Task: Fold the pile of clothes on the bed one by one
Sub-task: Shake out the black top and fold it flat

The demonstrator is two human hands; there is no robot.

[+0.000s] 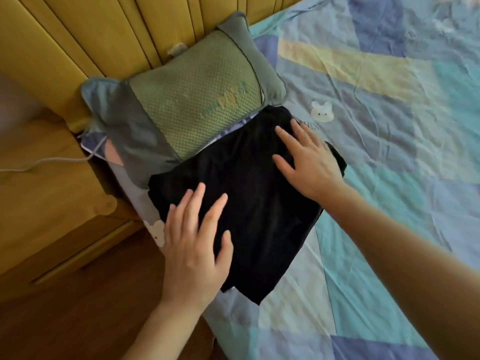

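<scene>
The black garment lies folded on the bed, near the bed's edge, with one end touching the green pillow. The left hand rests flat on the near left part of the garment, fingers straight and spread. The right hand rests flat on the far right part, fingers likewise straight and spread. Neither hand grips the fabric. The pillow leans against the yellow padded headboard. A wooden nightstand stands beside the bed, with a white cable lying across its top.
</scene>
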